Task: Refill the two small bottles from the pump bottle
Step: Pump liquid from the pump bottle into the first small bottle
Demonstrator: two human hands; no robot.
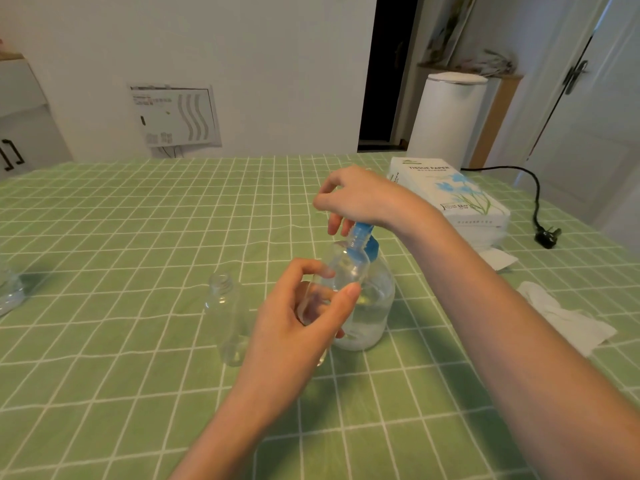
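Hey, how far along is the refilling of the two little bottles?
Done: only uncapping; nothing looks full. In hand: the left hand holds one small bottle tilted at the blue pump of the pump bottle, the right hand on top. Left: the second small bottle stands open on the table, apparently empty.

home (checked tablecloth (138, 237), tissue pack (460, 199))
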